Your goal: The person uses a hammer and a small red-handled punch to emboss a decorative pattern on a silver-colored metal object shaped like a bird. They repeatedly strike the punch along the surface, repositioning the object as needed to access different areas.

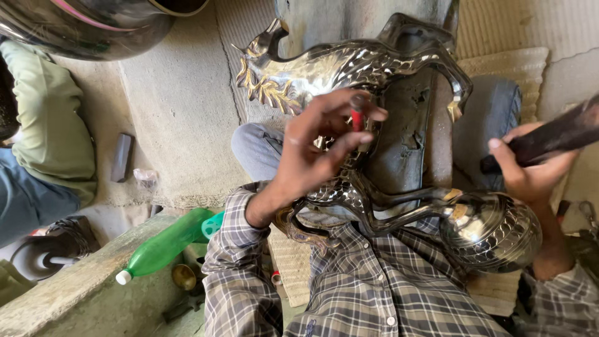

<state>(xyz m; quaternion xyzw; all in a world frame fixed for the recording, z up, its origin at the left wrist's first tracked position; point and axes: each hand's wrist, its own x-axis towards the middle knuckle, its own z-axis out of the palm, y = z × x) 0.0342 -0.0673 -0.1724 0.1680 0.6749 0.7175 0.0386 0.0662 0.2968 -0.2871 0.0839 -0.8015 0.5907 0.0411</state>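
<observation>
While the left hand (312, 146) pinches a red-tipped punch (357, 118), it touches the silver ornament (349, 65).

Soft daylight, glare on polished metal, edges warped.

A person seen from above wears a long-sleeved checked shirt (374, 281) in grey, white and dark lines, with small white buttons down the front. The cuffs sit at the wrists. Blue-grey jeans (493, 112) cover the knees. Both hands are bare.
</observation>
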